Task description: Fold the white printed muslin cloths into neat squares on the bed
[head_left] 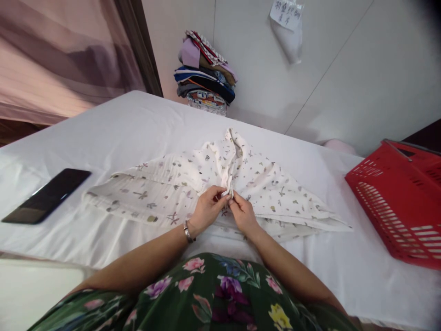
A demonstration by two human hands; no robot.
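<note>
A thin white cloth (268, 184) printed with small plants and figures is spread in a wide shape on the table, its two sides tapering outward. Along its middle runs a bunched, raised fold leading to a small peak at the far end. My left hand (209, 206) pinches the near end of this fold between thumb and fingers. From the other side my right hand (243, 212) grips the same spot, the fingertips of both hands almost meeting. Whether a fastener sits between the fingers is too small to tell.
A white sheet covers the table (113, 124). A black flat tablet-like slab (46, 195) lies at the left, and a red plastic basket (399, 197) stands at the right. Behind the far edge rises a stack of folded clothes (206, 76) against the wall. A paper note (286, 16) hangs there.
</note>
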